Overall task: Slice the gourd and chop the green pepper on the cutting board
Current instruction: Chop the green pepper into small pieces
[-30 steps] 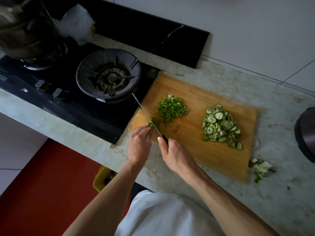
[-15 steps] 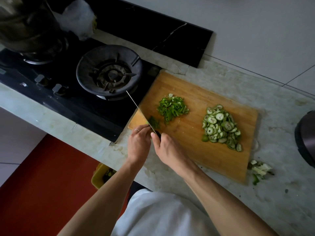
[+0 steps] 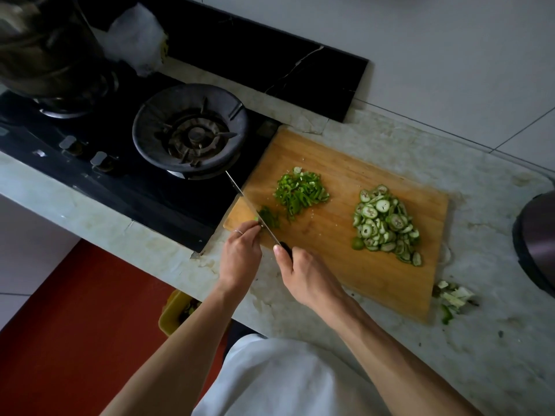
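Knife (image 3: 251, 207) has slid back a touch since half a second ago, right hand (image 3: 303, 273) wrapped around its handle. Left hand (image 3: 240, 253) pinches the last pepper stub (image 3: 268, 217) at the cutting board's (image 3: 390, 283) near-left corner. Gourd slices (image 3: 386, 225) look done and the chopped pepper (image 3: 300, 192) is piled, so nearly finished. Blade runs diagonally, tip toward the stove (image 3: 120, 181).

cutting board (image 3: 345, 241): honey-tan wood
chopped green pepper (image 3: 300, 192): bright green
gourd slices (image 3: 386, 223): pale, green-rimmed
countertop (image 3: 495, 310): mottled cream
hob (image 3: 135, 187): black
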